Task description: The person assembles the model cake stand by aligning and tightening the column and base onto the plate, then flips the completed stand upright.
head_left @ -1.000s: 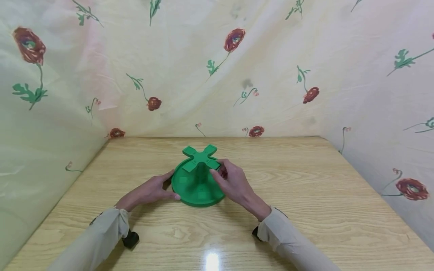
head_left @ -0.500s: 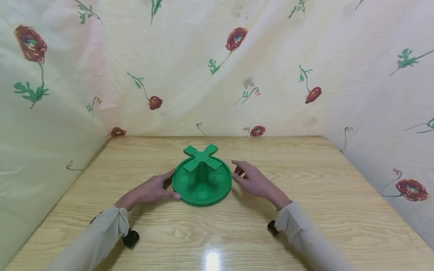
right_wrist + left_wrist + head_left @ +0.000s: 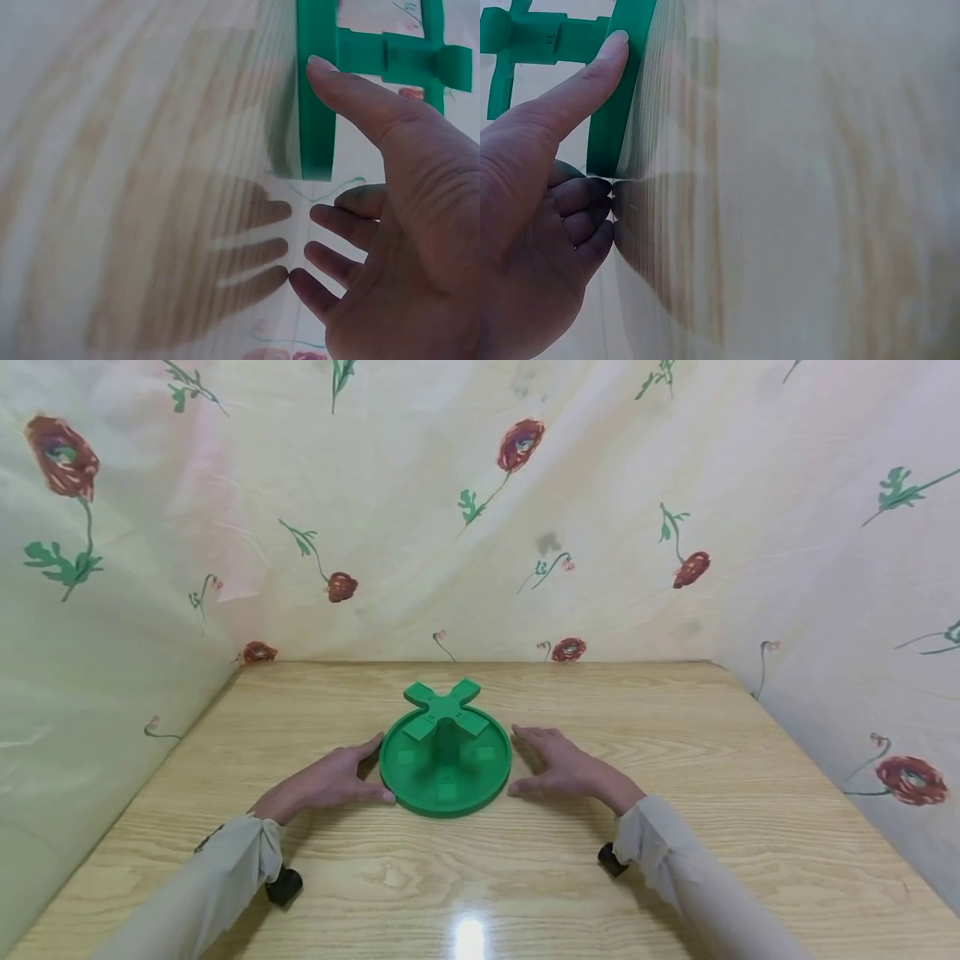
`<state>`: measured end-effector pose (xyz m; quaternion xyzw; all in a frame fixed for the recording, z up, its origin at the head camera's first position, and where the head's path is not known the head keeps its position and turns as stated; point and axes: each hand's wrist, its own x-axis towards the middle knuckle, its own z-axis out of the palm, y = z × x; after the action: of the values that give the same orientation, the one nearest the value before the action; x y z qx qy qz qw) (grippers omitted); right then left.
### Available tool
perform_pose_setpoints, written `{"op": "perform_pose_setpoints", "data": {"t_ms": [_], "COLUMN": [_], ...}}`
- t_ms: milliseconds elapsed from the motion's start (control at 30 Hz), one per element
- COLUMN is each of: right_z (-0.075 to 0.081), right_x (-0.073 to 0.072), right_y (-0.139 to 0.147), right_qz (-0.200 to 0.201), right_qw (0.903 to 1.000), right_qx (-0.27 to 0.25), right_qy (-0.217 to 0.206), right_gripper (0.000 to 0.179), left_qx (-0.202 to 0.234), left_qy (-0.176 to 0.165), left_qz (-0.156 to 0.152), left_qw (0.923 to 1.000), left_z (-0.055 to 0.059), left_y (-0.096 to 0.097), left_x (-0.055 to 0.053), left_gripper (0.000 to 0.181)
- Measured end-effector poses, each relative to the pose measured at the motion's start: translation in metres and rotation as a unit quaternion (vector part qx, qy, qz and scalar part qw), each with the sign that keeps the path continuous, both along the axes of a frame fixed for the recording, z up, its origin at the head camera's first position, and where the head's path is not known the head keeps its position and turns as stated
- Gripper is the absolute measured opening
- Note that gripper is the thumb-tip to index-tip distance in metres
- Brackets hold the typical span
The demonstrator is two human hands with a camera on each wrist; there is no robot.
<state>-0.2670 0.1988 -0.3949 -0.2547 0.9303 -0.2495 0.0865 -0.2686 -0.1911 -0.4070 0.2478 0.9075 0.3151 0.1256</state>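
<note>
A round green dish (image 3: 420,783) with a raised rim stands on the table in the head view. A central post (image 3: 447,750) carries a four-armed green cross piece (image 3: 445,707) above it. My left hand (image 3: 333,785) lies at the dish's left side, fingers loosely spread; its thumb (image 3: 585,86) touches the rim in the left wrist view, and the other fingertips meet the tabletop. On the opposite side, my right hand (image 3: 566,767) is spread beside the rim, holding nothing. Its thumb (image 3: 352,90) overlaps the rim in the right wrist view; contact is unclear.
The wood-grain table (image 3: 675,727) ends at a flowered curtain (image 3: 420,527) behind and at both sides. Black wrist devices sit under the left sleeve (image 3: 217,868) and the right sleeve (image 3: 675,852).
My right hand has left the cross piece's right arm, moved right and come down beside the dish's rim, its fingers spreading. The left hand and the dish have stayed in place.
</note>
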Motion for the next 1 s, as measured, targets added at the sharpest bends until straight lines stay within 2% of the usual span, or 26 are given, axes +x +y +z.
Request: {"op": "perform_pose_setpoints", "data": {"t_ms": [400,667,833,1000], "right_z": [-0.002,-0.002,-0.003,-0.005], "right_x": [-0.004,-0.006,-0.006,-0.005], "right_y": [-0.012,-0.017,-0.020,-0.019], "right_qz": [-0.012,-0.002,-0.013,-0.024], "right_qw": [0.9992,0.9994,0.9994,0.9994], "right_qx": [0.038,0.030,0.027,0.020], "right_qy": [-0.009,-0.015,-0.018,-0.014], "right_gripper": [0.105,0.107,0.109,0.112], "left_qx": [-0.017,-0.013,-0.013,0.008], "left_qy": [0.009,0.017,0.036,0.035], "left_qz": [0.007,0.004,0.006,0.013], "left_qw": [0.9998,0.9998,0.9992,0.9993], "left_z": [0.003,0.002,-0.001,-0.004], "left_y": [-0.002,0.000,0.000,0.000], "left_x": [0.000,-0.001,-0.002,-0.003], "left_gripper": [0.115,0.117,0.116,0.115]}}
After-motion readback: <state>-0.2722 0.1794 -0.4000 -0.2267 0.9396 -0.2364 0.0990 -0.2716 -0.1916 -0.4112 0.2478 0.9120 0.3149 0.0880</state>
